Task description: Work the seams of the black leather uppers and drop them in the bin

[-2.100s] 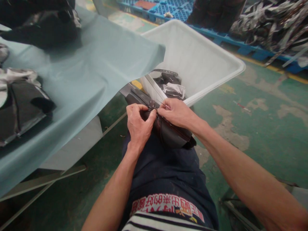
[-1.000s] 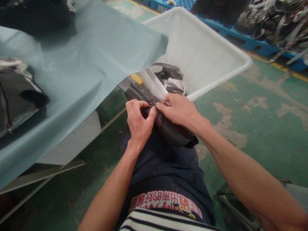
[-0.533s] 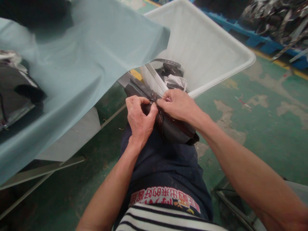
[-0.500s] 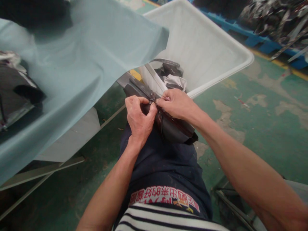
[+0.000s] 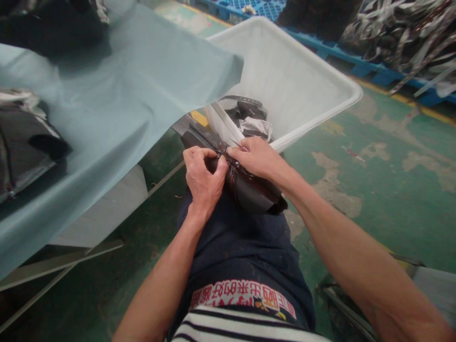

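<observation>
A dark brown leather boot (image 5: 254,192) lies across my knee, its shaft pointing away from me. My left hand (image 5: 202,178) is closed around the shaft just left of the zip. My right hand (image 5: 257,156) pinches something small at the zip line, right beside the left thumb; the fingertips of both hands almost touch. What the right fingers pinch is too small to name. The boot's far end (image 5: 195,135) sticks out past my hands toward the table edge.
A white plastic tub (image 5: 295,90) stands just beyond my hands with dark boots and crumpled paper (image 5: 254,126) inside. A table under pale blue cloth (image 5: 117,104) is at left, with dark leather pieces (image 5: 28,147) on it. Blue pallets (image 5: 356,66) line the green floor behind.
Both hands stay at the same spot on the boot's zip with only small finger shifts. The view has wobbled a little.
</observation>
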Tool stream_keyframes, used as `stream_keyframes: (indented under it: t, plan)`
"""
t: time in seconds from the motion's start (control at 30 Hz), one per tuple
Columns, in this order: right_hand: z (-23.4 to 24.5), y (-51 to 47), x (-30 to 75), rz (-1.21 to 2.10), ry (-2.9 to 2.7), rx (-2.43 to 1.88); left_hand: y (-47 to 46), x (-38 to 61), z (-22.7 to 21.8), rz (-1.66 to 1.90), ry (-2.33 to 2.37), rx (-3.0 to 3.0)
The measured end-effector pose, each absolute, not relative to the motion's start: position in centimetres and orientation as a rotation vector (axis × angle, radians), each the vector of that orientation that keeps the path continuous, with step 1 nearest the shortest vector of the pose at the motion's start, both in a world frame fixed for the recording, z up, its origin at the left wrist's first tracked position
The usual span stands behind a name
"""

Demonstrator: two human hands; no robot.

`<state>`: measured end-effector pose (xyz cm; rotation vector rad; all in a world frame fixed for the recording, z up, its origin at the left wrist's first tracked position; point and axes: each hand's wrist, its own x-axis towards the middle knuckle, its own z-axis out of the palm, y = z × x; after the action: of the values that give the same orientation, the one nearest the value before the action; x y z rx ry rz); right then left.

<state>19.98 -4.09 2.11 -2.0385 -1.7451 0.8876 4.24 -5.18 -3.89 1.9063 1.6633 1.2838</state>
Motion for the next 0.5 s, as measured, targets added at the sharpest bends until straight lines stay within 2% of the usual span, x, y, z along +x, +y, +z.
stream_keyframes:
  t: [0.2, 0.37, 0.5]
  plan:
    - [2.6, -4.0, 19.8, 0.899, -1.750, -2.066, -5.3, 4.3, -4.0, 1.313, 1.667, 1.897]
    - [3.0, -4.9, 18.5, 0.539, -1.861, -2.248, -5.3, 4.5, -3.9, 1.303, 1.695, 1.880]
    - [2.5, -5.3, 18.1, 0.459, -1.850, -2.272, -5.4, 4.5, -3.9, 1.291, 1.712, 1.868]
